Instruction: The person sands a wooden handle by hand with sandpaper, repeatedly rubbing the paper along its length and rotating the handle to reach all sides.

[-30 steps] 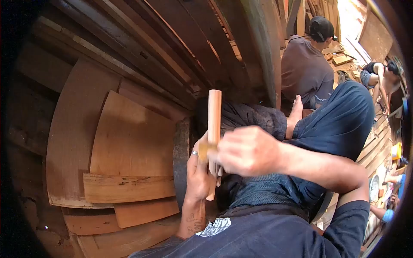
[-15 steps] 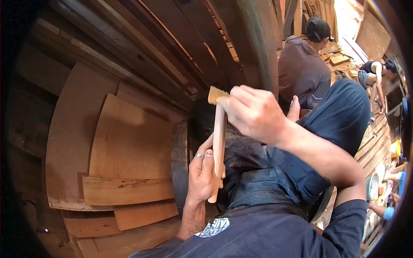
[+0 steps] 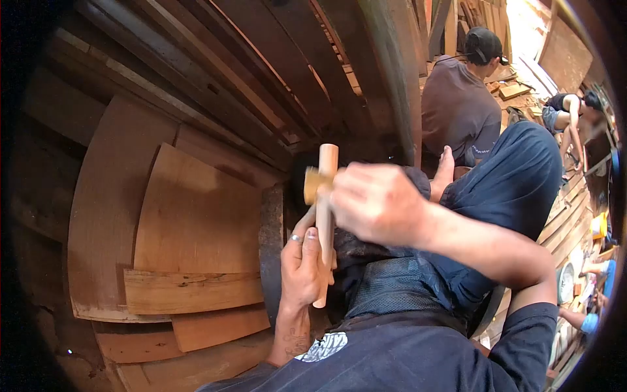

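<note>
A pale, rounded wooden rod (image 3: 326, 225) stands nearly upright in front of my lap. My left hand (image 3: 304, 268) is closed round its lower part, thumb along the wood and a ring on one finger. Higher up, my right hand (image 3: 385, 202) pinches a folded tan piece of sandpaper (image 3: 316, 185) against the rod. The right fingers are slightly blurred. Above the sandpaper, the rod's top end shows bare.
Flat wooden boards (image 3: 202, 215) lie overlapped to the left. Dark planks (image 3: 261, 65) line the far side. A person in a cap (image 3: 460, 104) sits ahead on the right, and another person (image 3: 568, 117) bends over farther off. My raised knee (image 3: 522, 176) is at right.
My right hand and the sandpaper have slid down the rod toward my left hand, uncovering the rod's top. The left hand keeps its grip, shifted very slightly.
</note>
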The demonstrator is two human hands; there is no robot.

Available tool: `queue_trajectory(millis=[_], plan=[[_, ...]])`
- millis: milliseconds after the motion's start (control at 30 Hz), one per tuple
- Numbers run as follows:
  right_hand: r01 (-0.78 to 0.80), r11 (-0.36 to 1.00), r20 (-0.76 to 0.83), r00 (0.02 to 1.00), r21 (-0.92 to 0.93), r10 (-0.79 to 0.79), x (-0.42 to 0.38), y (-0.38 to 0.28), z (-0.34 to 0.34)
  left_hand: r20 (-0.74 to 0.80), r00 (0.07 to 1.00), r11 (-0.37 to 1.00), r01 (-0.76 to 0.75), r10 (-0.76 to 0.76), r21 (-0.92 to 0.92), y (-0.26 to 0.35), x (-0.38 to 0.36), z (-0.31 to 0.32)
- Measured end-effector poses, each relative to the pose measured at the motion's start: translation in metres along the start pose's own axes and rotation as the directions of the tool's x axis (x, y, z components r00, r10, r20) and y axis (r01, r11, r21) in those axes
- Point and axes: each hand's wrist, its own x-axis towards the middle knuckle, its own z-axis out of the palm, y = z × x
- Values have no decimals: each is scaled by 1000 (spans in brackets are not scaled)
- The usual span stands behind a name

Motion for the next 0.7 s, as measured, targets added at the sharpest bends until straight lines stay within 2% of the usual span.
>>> queue_trajectory(millis=[33, 100, 167, 200, 233, 300, 433, 600, 700], plan=[[46, 995, 18, 999, 85, -48, -4, -10, 2, 32, 999, 1000, 0, 0, -10, -5, 2, -6], [82, 995, 68, 994, 62, -86, -5, -17, -1, 31, 999, 999, -37, 37, 19, -6, 0, -6], [54, 998, 28, 998, -19, -53, 2, -2, -7, 35, 999, 999, -11, 10, 46, 3, -3, -2], [17, 999, -78, 997, -50, -21, 7, 12, -5, 44, 999, 998, 15, -17, 60, 7, -3, 2], [-32, 996, -33, 999, -89, 29, 11, 23, -13, 57, 998, 999, 1, -5, 55, 3, -3, 3], [-47, 993, -94, 995, -111, 37, 13, 32, -14, 63, 998, 998, 12, -15, 57, 5, -3, 4], [-59, 993, -72, 995, 105, 67, 11, 9, -8, 41, 999, 999, -29, 30, -18, 0, -2, -1], [-244, 946, -4, 968, 214, 251, 7, 4, -18, 11, 1000, 1000, -24, 24, -18, 1, -2, 1], [-266, 944, 20, 963, 193, 268, 6, 5, -16, 20, 999, 999, -39, 39, -21, 3, -1, -1]])
